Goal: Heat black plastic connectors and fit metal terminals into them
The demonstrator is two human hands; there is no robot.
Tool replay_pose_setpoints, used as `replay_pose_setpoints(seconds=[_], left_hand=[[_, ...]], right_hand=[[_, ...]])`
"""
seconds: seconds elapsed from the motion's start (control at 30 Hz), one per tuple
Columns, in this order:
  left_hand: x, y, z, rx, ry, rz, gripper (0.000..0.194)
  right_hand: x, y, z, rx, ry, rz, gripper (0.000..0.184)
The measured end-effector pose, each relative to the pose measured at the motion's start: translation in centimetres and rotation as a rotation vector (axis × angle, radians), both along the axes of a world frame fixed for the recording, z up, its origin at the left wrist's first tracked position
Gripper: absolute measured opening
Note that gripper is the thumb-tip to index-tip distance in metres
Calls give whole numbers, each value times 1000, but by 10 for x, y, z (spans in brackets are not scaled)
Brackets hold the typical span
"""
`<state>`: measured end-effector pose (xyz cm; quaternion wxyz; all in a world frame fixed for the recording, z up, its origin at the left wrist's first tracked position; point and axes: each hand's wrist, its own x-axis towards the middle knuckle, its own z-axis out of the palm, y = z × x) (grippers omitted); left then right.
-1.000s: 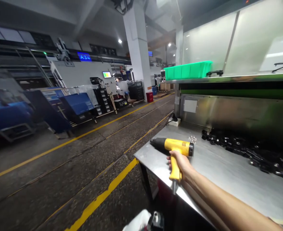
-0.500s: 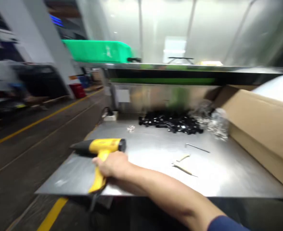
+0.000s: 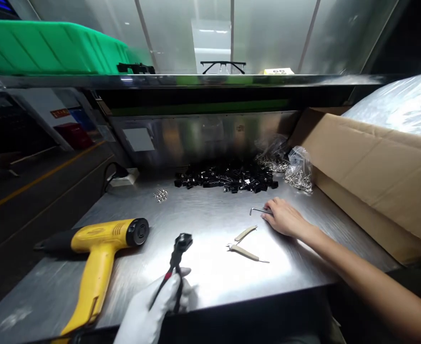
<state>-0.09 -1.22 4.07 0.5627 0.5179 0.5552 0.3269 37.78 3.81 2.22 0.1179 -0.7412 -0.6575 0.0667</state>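
My left hand (image 3: 153, 306) wears a white glove and holds a black cable (image 3: 171, 282) with a red mark and a black connector (image 3: 182, 242) at its tip. My bare right hand (image 3: 284, 217) rests on the steel table (image 3: 203, 224), its fingertips on an L-shaped hex key (image 3: 257, 210). A yellow and black heat gun (image 3: 103, 239) lies on its side at the left. Small cream-handled pliers (image 3: 244, 244) lie between my hands, nearer the right one.
Behind my hands lie a pile of small black plastic parts (image 3: 225, 179), a few silver pieces (image 3: 160, 195) and a plastic bag of metal parts (image 3: 298, 174). A cardboard box (image 3: 368, 177) stands at the right. A green crate (image 3: 46, 48) and glasses (image 3: 223, 67) sit on a high shelf.
My right hand has let go of the heat gun, which now lies on the table, and moved to the hex key. The view has swung right, and my gloved left hand has come up with the cable.
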Motion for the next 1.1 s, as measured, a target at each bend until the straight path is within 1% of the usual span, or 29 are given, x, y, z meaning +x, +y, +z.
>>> replay_pose_setpoints(seconds=[0.07, 0.17, 0.23, 0.3, 0.37, 0.47, 0.53, 0.6, 0.7, 0.73, 0.83, 0.9, 1.0, 1.1], left_hand=[[21, 9, 7, -63, -33, -43, 55], [45, 19, 13, -57, -72, -102, 53], [55, 25, 12, -47, -82, -136, 53], [60, 30, 8, -39, -84, -148, 50], [61, 34, 3, -29, -93, -151, 47], [61, 36, -3, 3, -76, -159, 44], [59, 36, -3, 67, 28, -158, 42], [56, 36, -3, 173, 204, -144, 38], [51, 36, -5, 353, 431, -103, 29], [50, 36, -6, 400, 478, -93, 27], [47, 37, -12, 505, 577, -77, 26], [46, 37, -15, 538, 628, -77, 24], [46, 37, -18, 564, 662, -89, 24], [48, 37, -18, 584, 666, -91, 23]], right_hand=[[13, -1, -12, -40, 12, 12, 25], [14, -1, -21, -39, 71, 39, 22], [11, -1, -21, -18, 139, 37, 22], [7, -2, -15, 6, 234, 47, 22], [0, -5, -5, 47, 345, 80, 26], [-17, -11, 14, 134, 502, 140, 33], [-30, -14, 25, 160, 602, 177, 30], [-43, -15, 32, 144, 694, 217, 24], [-56, -15, 30, 92, 785, 266, 19], [-59, -14, 28, 74, 797, 273, 22], [-66, -13, 20, 52, 817, 305, 38], [-70, -13, 15, 82, 839, 332, 41], [-77, -15, 11, 138, 878, 330, 36], [-82, -16, 11, 246, 881, 334, 34]])
